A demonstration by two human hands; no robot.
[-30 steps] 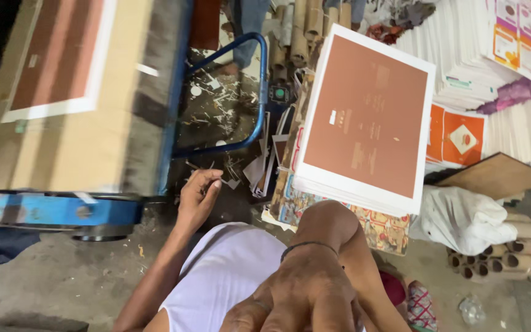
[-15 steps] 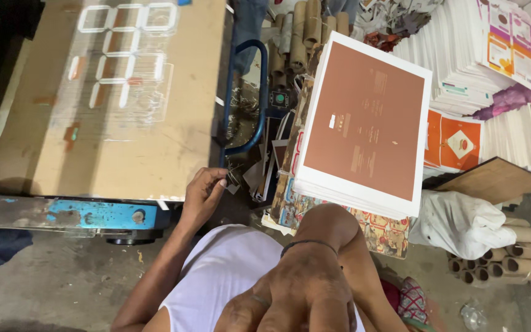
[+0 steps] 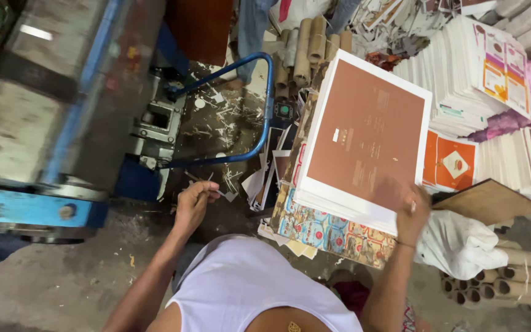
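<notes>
My right hand [image 3: 413,212] lay on the near corner of the stack of brown printed sheets [image 3: 367,132], fingers curled over the top sheet's edge. My left hand [image 3: 193,203] was closed, pinching a small paper scrap [image 3: 228,195], just beside the blue machine [image 3: 38,206].

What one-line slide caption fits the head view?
Seated beside a blue machine, right hand on a stack of brown printed sheets, left hand pinching a scrap.
</notes>
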